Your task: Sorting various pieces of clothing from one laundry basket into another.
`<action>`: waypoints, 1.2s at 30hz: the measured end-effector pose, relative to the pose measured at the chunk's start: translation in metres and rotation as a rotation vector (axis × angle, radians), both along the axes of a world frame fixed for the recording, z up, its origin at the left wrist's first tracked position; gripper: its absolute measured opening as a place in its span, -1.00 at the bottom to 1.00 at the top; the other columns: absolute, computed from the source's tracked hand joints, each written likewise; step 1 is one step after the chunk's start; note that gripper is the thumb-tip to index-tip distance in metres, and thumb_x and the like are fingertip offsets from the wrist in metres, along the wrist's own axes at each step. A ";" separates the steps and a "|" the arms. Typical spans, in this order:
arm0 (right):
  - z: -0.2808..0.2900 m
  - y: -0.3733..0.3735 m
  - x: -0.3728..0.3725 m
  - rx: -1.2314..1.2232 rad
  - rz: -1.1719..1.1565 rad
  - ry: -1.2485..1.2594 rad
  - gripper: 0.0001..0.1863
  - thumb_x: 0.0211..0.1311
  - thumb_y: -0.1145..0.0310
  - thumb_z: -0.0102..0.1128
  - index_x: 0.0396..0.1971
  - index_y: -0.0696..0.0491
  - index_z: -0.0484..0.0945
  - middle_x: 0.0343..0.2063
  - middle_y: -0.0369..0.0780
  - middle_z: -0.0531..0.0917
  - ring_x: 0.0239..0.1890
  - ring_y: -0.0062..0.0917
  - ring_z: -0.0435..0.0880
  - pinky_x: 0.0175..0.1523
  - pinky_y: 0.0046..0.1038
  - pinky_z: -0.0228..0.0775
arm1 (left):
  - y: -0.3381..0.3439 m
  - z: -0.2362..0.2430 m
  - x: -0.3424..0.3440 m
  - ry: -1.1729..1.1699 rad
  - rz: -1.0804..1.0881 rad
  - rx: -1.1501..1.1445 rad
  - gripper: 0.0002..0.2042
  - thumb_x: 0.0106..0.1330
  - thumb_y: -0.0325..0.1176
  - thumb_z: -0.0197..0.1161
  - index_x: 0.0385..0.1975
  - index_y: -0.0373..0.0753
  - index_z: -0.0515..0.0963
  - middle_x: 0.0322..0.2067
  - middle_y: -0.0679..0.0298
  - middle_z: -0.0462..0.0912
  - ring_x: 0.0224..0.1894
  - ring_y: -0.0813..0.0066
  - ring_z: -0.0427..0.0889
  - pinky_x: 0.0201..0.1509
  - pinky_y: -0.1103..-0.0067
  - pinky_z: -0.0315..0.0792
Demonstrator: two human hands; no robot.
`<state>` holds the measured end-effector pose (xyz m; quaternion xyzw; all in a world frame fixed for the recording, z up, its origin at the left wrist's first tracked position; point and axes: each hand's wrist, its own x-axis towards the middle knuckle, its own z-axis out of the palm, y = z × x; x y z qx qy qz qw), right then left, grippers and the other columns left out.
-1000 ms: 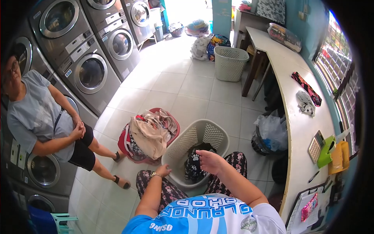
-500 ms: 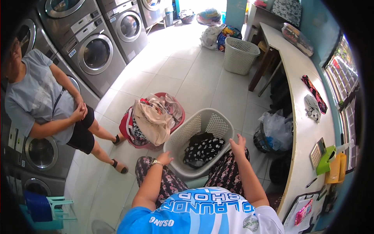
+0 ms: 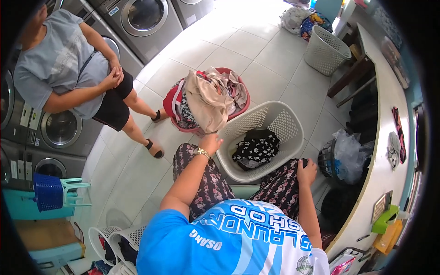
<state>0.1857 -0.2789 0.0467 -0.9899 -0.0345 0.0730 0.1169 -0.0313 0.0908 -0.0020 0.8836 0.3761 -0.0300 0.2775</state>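
Observation:
My left hand (image 3: 211,142), a watch on its wrist, reaches out to the beige cloth (image 3: 207,101) heaped on the red laundry basket (image 3: 183,126) and touches its lower edge. My right hand (image 3: 306,172) rests on my right knee, on the patterned trousers, fingers curled, holding nothing. Between my knees stands a white laundry basket (image 3: 284,120) with a black, white-spotted garment (image 3: 257,147) lying in its bottom.
A person in a grey shirt (image 3: 68,68) stands at left by the washing machines (image 3: 146,18). A second white basket (image 3: 324,50) stands at the back beside a long counter (image 3: 387,137). Plastic bags (image 3: 346,153) sit under the counter. A blue stool (image 3: 50,192) stands at left.
My right hand has come out of the white basket, leaving the black garment inside, and dropped to my knee. My left hand has moved from the basket rim toward the red basket.

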 end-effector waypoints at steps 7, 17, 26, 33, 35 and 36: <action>0.006 0.006 -0.001 -0.010 -0.017 0.003 -0.43 0.18 -0.06 0.09 0.11 -0.03 0.47 0.08 -0.08 0.47 0.11 -0.10 0.45 0.13 -0.11 0.35 | 0.064 0.010 0.047 -0.556 0.293 0.067 -0.73 0.24 -0.21 0.24 -0.30 -0.33 0.63 -0.39 0.06 0.70 -0.43 0.17 0.68 -0.28 0.39 0.53; 0.008 0.008 -0.001 -0.021 -0.031 0.007 -0.40 0.17 -0.07 0.10 0.10 0.04 0.46 0.05 -0.06 0.49 0.09 -0.08 0.45 0.14 -0.14 0.34 | 0.065 0.050 0.115 -1.169 0.489 0.136 -0.84 0.24 -0.39 0.26 -0.29 -0.34 0.54 -0.25 0.18 0.59 -0.34 0.44 0.58 -0.31 0.55 0.46; -0.022 0.002 0.000 0.508 0.637 -0.381 -0.30 0.28 0.20 0.13 0.38 -0.03 0.10 0.25 -0.06 0.32 0.21 -0.19 0.39 0.29 -0.16 0.25 | -0.197 0.150 0.075 -1.044 -0.894 -0.622 -0.86 0.25 -0.38 0.26 -0.34 -0.33 0.53 -0.03 0.09 0.49 -0.04 0.16 0.52 0.10 0.42 0.37; -0.024 -0.007 0.000 0.727 0.491 -0.004 -0.72 0.17 0.43 0.11 -0.11 0.11 0.57 -0.21 -0.10 0.65 -0.14 -0.25 0.65 0.00 -0.36 0.44 | -0.178 0.111 0.086 -0.435 -1.092 -0.776 -0.77 0.27 -0.25 0.23 -0.24 -0.31 0.59 -0.15 0.11 0.59 -0.14 0.20 0.59 -0.05 0.45 0.45; -0.014 -0.003 -0.005 0.623 0.471 -0.088 -0.70 0.14 0.46 0.14 -0.09 0.11 0.51 -0.22 -0.08 0.65 -0.16 -0.26 0.65 -0.05 -0.37 0.44 | -0.141 0.091 0.092 -0.306 -0.951 -0.737 -0.74 0.25 -0.22 0.26 -0.25 -0.29 0.62 -0.28 0.09 0.65 -0.17 0.24 0.61 -0.09 0.43 0.46; -0.009 0.000 -0.008 0.588 0.502 -0.155 -0.70 0.16 0.45 0.13 -0.07 0.10 0.50 -0.25 -0.08 0.65 -0.18 -0.29 0.64 -0.05 -0.40 0.42 | -0.115 0.082 0.097 -0.238 -0.873 -0.679 -0.73 0.23 -0.20 0.28 -0.28 -0.30 0.64 -0.30 0.06 0.65 -0.21 0.24 0.63 -0.11 0.42 0.48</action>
